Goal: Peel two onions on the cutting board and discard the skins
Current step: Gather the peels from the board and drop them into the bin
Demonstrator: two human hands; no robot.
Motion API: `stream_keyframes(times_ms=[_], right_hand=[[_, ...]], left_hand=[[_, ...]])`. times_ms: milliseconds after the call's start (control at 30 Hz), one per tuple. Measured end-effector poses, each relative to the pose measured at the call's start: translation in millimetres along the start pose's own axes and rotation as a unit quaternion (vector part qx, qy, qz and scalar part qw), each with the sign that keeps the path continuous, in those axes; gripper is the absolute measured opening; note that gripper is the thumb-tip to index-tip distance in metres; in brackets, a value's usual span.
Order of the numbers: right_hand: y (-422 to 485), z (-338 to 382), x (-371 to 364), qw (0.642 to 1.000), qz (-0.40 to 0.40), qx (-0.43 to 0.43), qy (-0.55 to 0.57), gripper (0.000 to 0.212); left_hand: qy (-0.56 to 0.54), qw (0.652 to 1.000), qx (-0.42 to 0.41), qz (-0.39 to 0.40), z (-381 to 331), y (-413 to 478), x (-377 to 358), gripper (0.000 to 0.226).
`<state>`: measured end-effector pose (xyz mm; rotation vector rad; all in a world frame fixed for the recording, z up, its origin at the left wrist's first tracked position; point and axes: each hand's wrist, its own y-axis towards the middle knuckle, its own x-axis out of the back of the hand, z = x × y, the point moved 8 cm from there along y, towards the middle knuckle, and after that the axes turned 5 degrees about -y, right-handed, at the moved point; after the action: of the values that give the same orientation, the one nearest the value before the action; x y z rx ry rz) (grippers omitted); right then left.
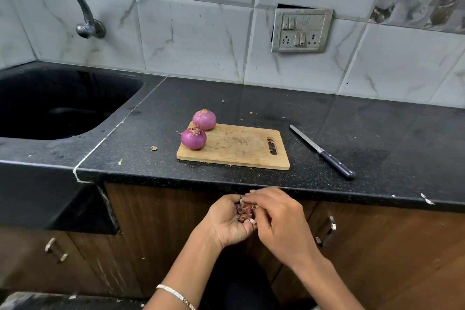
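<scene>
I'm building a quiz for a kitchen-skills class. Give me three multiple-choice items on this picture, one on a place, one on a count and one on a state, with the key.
1. Relative to the cutting board, the knife lies: A) on it; B) on the counter to its right; C) on the counter to its left.
2. Onions on the board: A) one; B) two; C) three.
3. The left hand is: A) flat on the counter; B) gripping the knife; C) cupped, holding onion skins.

Key:
1 B: the knife rests on bare counter beside the board's slotted end.
2 B: two purple onions sit at its left end.
3 C: the skins lie in its upturned palm, below the counter edge.
</scene>
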<state>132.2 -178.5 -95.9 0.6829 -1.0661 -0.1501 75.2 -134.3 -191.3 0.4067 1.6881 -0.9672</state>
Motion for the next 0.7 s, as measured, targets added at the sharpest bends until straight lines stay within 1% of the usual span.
stream_keyframes(times_ms=[67, 133, 200, 267, 300, 367, 467, 533, 633, 700], right_hand=[[1.2, -4.1, 7.3, 0.999, -0.026, -0.017, 0.023, 0.034], [13.3, -13.4, 6.7, 0.999, -0.023, -0.043, 0.023, 0.039], [24.9, -18.3, -3.6, 0.998, 0.021, -0.061, 0.002, 0.041], [26.8, -10.1, -16.6, 0.996, 0.064, -0.048, -0.027, 0.044], [25.1, -2.6, -20.7, 0.996, 0.071, -0.039, -0.033, 0.046], [20.5, 10.8, -17.6, 0.998, 0.048, -0.032, -0.026, 0.044], [27.5, 19.3, -8.2, 0.999, -0.006, -0.032, 0.018, 0.033], [43.2, 26.2, -11.5, 0.998, -0.009, -0.031, 0.058, 0.029], [80.6, 55.4, -33.1, 0.995, 0.032, 0.022, 0.087, 0.028], [109.9, 82.5, -60.4, 0.99, 0.086, 0.071, 0.087, 0.031]], left_hand=[[-0.003, 1.0, 0.0, -0.003, -0.7, 0.1, -1.0, 0.043], [0.002, 1.0, -0.001, -0.007, 0.8, -1.5, -3.3, 0.04], [0.004, 1.0, -0.009, -0.016, 1.8, -3.5, -4.0, 0.035], [0.011, 1.0, -0.013, -0.02, 2.2, -7.6, -4.1, 0.035], [0.016, 1.0, -0.015, -0.02, 0.7, -10.1, -3.3, 0.036], [0.012, 1.0, -0.016, -0.009, -0.9, -17.0, -4.4, 0.036], [0.02, 0.999, -0.028, -0.015, -6.8, -29.1, 0.6, 0.032], [0.018, 0.999, -0.038, -0.017, -14.5, -36.7, 8.6, 0.032], [-0.01, 0.998, -0.065, -0.027, -34.0, -49.5, 21.9, 0.035], [-0.023, 0.996, -0.084, -0.035, -45.8, -58.9, 26.7, 0.036]])
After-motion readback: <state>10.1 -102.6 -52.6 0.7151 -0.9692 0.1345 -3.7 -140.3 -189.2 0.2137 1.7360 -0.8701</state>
